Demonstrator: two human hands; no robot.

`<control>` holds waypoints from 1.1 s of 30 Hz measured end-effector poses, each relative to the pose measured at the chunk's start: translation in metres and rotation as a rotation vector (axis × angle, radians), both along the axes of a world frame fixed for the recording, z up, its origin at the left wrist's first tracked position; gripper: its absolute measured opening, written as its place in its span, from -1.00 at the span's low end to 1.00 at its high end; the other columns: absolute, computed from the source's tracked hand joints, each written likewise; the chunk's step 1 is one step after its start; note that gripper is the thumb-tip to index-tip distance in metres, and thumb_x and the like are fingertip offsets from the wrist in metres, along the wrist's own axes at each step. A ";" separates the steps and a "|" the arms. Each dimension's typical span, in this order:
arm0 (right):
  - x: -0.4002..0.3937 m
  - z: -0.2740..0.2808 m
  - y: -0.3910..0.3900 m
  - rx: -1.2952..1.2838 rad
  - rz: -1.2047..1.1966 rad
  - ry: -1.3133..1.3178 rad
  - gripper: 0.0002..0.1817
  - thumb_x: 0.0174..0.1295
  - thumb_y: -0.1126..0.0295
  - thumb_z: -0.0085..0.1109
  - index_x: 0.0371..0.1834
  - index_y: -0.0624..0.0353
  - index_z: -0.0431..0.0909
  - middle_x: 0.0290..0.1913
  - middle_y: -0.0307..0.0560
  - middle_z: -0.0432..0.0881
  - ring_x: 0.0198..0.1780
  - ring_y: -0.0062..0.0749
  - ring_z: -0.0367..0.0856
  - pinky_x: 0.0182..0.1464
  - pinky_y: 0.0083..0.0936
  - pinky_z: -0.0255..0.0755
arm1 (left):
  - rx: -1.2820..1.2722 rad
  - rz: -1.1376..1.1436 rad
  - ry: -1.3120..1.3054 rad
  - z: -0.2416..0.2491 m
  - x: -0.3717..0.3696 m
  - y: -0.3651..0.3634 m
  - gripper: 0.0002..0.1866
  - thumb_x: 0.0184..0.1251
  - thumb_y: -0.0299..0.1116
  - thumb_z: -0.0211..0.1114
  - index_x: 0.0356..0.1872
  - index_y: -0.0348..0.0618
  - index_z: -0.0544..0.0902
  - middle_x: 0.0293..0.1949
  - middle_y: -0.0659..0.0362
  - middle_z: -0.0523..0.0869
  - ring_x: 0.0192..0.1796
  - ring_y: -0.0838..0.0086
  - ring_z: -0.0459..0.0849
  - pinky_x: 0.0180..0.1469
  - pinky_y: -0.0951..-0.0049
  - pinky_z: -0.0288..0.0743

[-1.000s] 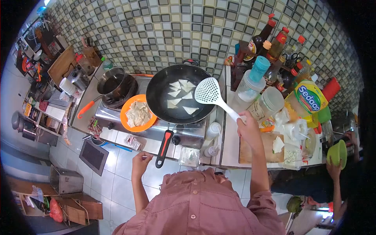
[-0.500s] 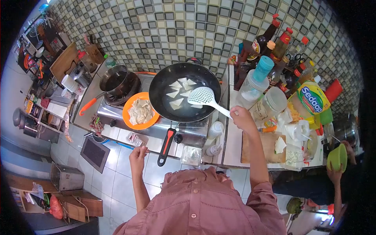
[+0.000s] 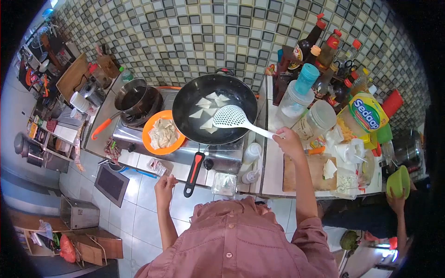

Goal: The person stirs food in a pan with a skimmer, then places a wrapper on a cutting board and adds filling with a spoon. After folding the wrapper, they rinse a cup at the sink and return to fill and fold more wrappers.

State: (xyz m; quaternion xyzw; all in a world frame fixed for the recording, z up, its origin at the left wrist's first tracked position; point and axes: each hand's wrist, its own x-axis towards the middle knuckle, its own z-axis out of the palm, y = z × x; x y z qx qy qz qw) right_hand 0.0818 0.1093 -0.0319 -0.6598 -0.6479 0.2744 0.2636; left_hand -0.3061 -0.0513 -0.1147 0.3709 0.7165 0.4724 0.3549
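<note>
My right hand (image 3: 290, 142) is closed around the handle of a white slotted skimmer (image 3: 232, 116). The skimmer's perforated head is over the right half of a black wok (image 3: 185, 125), covering part of what lies there. Several pale triangular dough pieces (image 3: 204, 102) lie in the wok. My left hand (image 3: 164, 186) is curled closed in front of the counter edge, near a small clear packet (image 3: 158, 166); whether anything is in its fingers cannot be made out. To the wok's left, an orange plate (image 3: 146, 141) bears a heap of similar pale pieces (image 3: 163, 133).
The wok's handle (image 3: 194, 173) sticks out over the front edge. A saucepan (image 3: 134, 98) stands on the left burner. At right are jars (image 3: 320, 121), sauce bottles (image 3: 306, 41) and a cutting board (image 3: 303, 173). Another person's hand (image 3: 397, 203) holds a green bowl (image 3: 397, 183).
The skimmer head has shifted left and slightly down over the wok, with my right hand holding it. My left hand stays near the counter edge.
</note>
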 end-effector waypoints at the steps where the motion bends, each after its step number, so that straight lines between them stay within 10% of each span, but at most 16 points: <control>1: 0.003 -0.002 0.000 -0.021 -0.011 0.019 -0.69 -0.01 0.24 0.19 -0.30 0.25 0.51 -0.48 0.12 0.58 -0.40 -0.10 0.57 -0.27 -0.35 0.40 | -0.012 -0.021 0.026 -0.004 -0.002 0.000 -0.69 0.28 -0.24 0.12 -0.51 -0.31 0.54 -0.57 0.15 0.62 -0.48 0.58 0.54 -0.38 0.57 0.40; 14: 0.013 0.044 -0.078 0.124 -0.266 -0.058 -0.60 0.08 0.22 0.14 -0.10 0.27 0.41 -0.62 0.02 0.52 -0.53 -0.18 0.54 -0.38 -0.34 0.37 | -0.155 -0.170 0.095 -0.092 -0.004 -0.013 -0.61 0.22 -0.16 0.16 -0.66 -0.28 0.58 -0.66 0.23 0.58 -0.57 0.62 0.46 -0.49 0.57 0.31; 22: 0.030 0.044 -0.125 -0.033 -0.185 -0.003 -0.60 0.10 0.20 0.15 -0.13 0.28 0.43 -0.69 -0.04 0.43 -0.62 -0.31 0.43 -0.49 -0.45 0.31 | -0.247 -0.257 -0.051 -0.086 0.033 -0.013 -0.79 0.19 -0.32 0.20 -0.45 -0.29 0.56 -0.63 0.19 0.58 -0.55 0.62 0.53 -0.47 0.58 0.45; 33: 0.028 0.050 -0.133 -0.129 -0.084 -0.053 -0.61 0.09 0.18 0.17 -0.17 0.28 0.45 -0.66 -0.07 0.45 -0.60 -0.41 0.43 -0.50 -0.48 0.30 | -0.405 -0.391 -0.028 -0.066 0.069 0.006 -0.52 0.28 -0.08 0.08 -0.69 -0.30 0.45 -0.59 0.18 0.53 -0.62 0.54 0.49 -0.46 0.54 0.47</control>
